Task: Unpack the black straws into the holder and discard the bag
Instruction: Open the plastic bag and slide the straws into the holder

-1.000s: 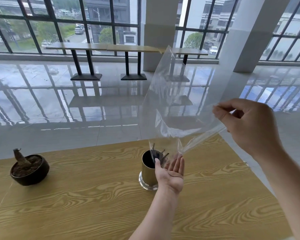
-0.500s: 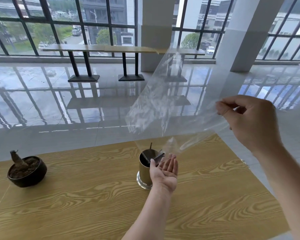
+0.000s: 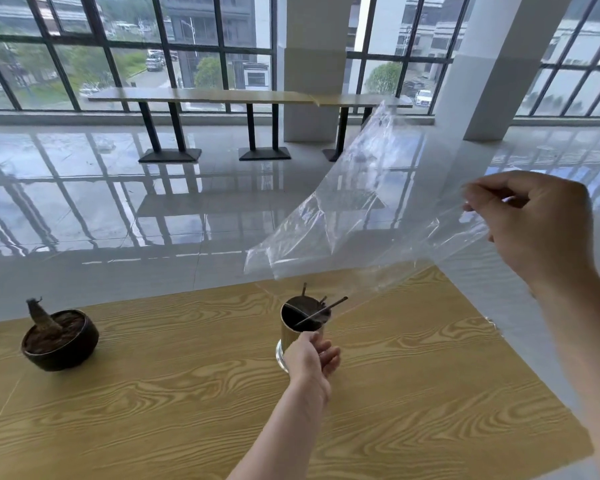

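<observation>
A gold cylindrical holder (image 3: 289,336) stands on the wooden table (image 3: 187,393) with several black straws (image 3: 321,310) leaning inside it. My left hand (image 3: 312,358) sits against the holder's near right side, fingers loosely apart, holding nothing. Up at the right, my right hand (image 3: 541,230) pinches one edge of the clear plastic bag (image 3: 361,216). The bag hangs in the air above and right of the holder, spread out and looking empty.
A dark bowl-shaped pot (image 3: 60,339) with a dry stump stands at the table's left. The table's far edge and right edge drop to a glossy tiled floor. Long bench tables (image 3: 250,98) and white pillars stand by the windows.
My right hand has lifted the bag up and to the right, off the holder. The left hand has dropped from beside the rim to the holder's lower side.
</observation>
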